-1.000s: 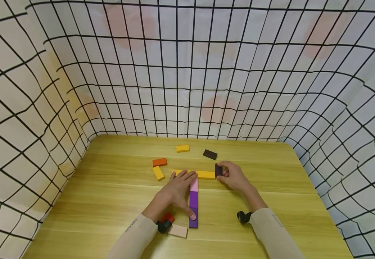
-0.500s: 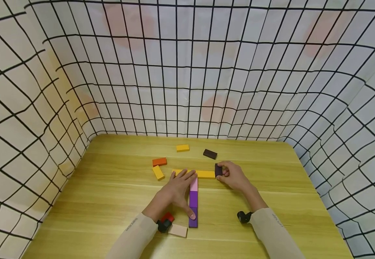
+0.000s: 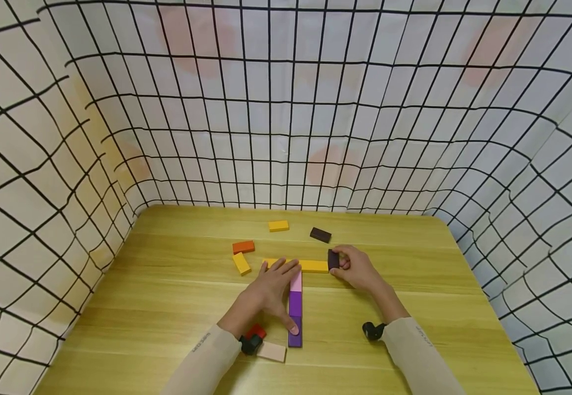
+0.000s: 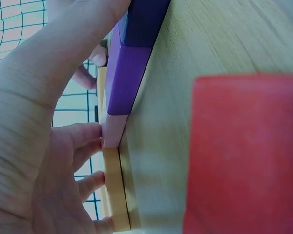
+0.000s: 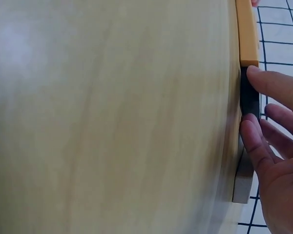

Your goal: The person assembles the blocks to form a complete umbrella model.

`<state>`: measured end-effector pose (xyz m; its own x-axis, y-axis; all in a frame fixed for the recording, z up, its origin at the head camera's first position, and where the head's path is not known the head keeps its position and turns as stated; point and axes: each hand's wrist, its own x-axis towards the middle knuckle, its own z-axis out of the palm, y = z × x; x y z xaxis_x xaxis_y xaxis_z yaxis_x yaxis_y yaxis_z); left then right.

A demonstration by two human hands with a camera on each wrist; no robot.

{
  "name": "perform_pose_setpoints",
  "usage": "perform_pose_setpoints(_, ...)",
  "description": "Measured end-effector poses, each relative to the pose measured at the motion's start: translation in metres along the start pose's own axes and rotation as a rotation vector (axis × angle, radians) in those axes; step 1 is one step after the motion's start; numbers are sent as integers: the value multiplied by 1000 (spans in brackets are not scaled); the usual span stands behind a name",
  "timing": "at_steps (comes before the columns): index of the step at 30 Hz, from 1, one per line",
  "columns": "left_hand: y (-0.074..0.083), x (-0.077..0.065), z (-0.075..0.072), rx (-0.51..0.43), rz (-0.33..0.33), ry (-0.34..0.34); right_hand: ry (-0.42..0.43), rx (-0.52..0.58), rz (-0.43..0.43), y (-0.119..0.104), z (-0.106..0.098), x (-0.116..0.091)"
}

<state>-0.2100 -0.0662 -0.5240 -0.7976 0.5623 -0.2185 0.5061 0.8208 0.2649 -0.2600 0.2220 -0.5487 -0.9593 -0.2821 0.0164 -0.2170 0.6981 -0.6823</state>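
Observation:
My left hand (image 3: 273, 293) lies spread over a T of flat blocks in the head view. Its fingertips touch the row of yellow blocks (image 3: 314, 266) and the pink block (image 3: 296, 282); the thumb rests on the dark purple block (image 3: 295, 339). A brighter purple block (image 3: 295, 303) sits between pink and dark purple. My right hand (image 3: 360, 269) pinches a black block (image 3: 333, 260) by its ends with thumb and finger. That block stands crosswise at the right end of the yellow row, and in the right wrist view it meets the yellow block (image 5: 247, 34). The left fingers hide part of the row.
Loose on the wooden table lie another black block (image 3: 320, 235), yellow blocks (image 3: 278, 226) (image 3: 241, 264), an orange block (image 3: 244, 247), a red block (image 3: 256, 332) and a beige block (image 3: 272, 352). Black netting over white sheeting (image 3: 286, 120) walls the back and sides.

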Motion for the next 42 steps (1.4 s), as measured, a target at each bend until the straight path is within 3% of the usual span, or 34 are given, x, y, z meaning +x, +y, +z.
perform_pose_setpoints(7,-1,-1,1,5,2,3,6,1,9,0,-4,-2)
perform_pose_setpoints(15,-2,-2,2,14,14,14,86,-4,9,2,-16,-4)
perform_pose_setpoints(27,-2,-1,3,6,17,21,126,-126,51,22,-36,-9)
perform_pose_setpoints(42,-2,-1,3,7,29,35,119,-125,111,28,-32,-2)
